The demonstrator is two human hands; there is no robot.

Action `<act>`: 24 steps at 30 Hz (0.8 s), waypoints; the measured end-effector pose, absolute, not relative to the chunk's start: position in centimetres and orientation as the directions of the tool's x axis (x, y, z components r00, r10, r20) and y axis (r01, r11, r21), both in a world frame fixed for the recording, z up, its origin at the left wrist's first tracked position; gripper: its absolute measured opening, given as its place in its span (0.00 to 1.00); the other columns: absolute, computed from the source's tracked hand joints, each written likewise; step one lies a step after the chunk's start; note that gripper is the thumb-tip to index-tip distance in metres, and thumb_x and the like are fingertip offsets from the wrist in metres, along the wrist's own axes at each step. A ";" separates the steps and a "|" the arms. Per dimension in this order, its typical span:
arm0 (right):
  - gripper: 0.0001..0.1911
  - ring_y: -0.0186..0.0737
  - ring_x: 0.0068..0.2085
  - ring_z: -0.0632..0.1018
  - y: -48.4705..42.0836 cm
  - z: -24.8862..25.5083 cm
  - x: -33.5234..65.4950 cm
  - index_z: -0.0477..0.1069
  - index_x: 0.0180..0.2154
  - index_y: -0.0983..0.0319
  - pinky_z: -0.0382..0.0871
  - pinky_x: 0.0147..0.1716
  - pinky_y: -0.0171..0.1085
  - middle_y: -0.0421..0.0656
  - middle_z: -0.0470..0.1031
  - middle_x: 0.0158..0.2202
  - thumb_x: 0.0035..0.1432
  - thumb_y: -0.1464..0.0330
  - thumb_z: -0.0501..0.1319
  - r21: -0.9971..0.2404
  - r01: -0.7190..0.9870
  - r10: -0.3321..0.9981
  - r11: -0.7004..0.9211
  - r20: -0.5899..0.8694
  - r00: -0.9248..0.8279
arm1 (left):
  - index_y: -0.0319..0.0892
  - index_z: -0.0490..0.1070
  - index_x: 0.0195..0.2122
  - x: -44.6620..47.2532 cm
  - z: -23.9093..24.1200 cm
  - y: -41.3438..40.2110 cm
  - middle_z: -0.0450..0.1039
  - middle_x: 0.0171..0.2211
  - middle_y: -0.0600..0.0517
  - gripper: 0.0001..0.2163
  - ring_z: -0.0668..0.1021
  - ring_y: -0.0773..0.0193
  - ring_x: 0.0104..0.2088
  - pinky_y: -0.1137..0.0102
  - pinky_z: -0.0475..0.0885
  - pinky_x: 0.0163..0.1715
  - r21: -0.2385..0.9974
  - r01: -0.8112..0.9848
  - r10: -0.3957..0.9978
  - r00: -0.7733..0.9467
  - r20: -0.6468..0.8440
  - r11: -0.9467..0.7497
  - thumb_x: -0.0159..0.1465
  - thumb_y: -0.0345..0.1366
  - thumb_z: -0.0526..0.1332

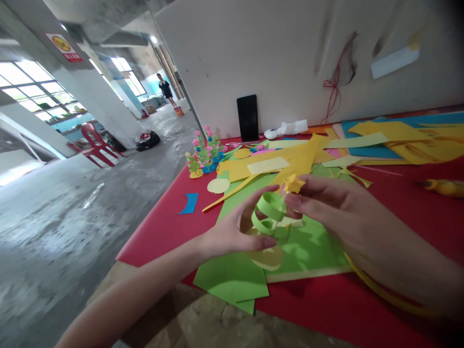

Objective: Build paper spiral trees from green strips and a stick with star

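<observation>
One green paper curl (270,206), its long axis roughly upright, is held in the left hand (234,229). Just up and right of it, the nearer right hand (335,203) pinches a yellow star (293,183), above green sheets (311,249) on the worktop (155,234).

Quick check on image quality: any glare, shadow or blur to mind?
Head view: windows blown out, glare on the grey floor; head view: soft shadows on the green paper beside the right hand; head view: yellow object at the right edge blurred.
</observation>
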State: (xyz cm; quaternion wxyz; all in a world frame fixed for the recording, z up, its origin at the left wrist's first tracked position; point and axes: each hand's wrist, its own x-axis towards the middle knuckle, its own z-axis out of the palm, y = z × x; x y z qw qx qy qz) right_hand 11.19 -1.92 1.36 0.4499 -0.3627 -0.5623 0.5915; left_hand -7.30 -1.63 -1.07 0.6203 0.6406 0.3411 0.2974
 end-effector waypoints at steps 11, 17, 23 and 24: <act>0.08 0.36 0.33 0.75 -1.8 1.6 11.1 0.71 0.30 0.57 0.69 0.30 0.32 0.37 0.74 0.30 0.50 0.60 0.63 -0.997 -0.076 0.915 -0.007 0.024 -0.402 | 0.40 0.44 0.62 -7.2 -0.7 -1.4 0.75 0.35 0.44 0.35 0.75 0.56 0.41 0.64 0.68 0.39 0.997 -0.009 0.683 0.728 0.056 -0.072 0.56 0.33 0.61; 0.06 0.34 0.31 0.76 -1.7 1.3 11.0 0.72 0.29 0.57 0.71 0.32 0.32 0.37 0.75 0.29 0.48 0.63 0.64 -0.994 -0.108 0.916 -0.020 0.025 -0.400 | 0.46 0.51 0.59 -7.7 -1.0 -1.5 0.68 0.32 0.53 0.34 0.71 0.67 0.31 0.73 0.68 0.31 0.997 0.049 0.732 0.681 0.012 -0.062 0.53 0.33 0.64; 0.04 0.33 0.31 0.76 -1.2 1.4 11.1 0.74 0.32 0.53 0.71 0.31 0.30 0.34 0.75 0.29 0.50 0.67 0.62 -0.991 -0.108 0.909 0.073 0.110 -0.401 | 0.49 0.56 0.58 -7.7 -1.2 -1.3 0.68 0.38 0.50 0.36 0.73 0.64 0.36 0.73 0.69 0.34 0.997 0.016 0.785 0.619 0.045 -0.070 0.49 0.30 0.68; 0.04 0.32 0.31 0.76 -1.2 1.5 11.2 0.74 0.31 0.53 0.71 0.31 0.29 0.33 0.75 0.29 0.51 0.67 0.62 -0.990 -0.085 0.912 0.114 0.138 -0.387 | 0.50 0.57 0.57 -7.6 -1.3 -1.3 0.68 0.38 0.50 0.36 0.73 0.64 0.37 0.73 0.70 0.34 0.999 -0.017 0.794 0.607 0.043 -0.040 0.48 0.30 0.69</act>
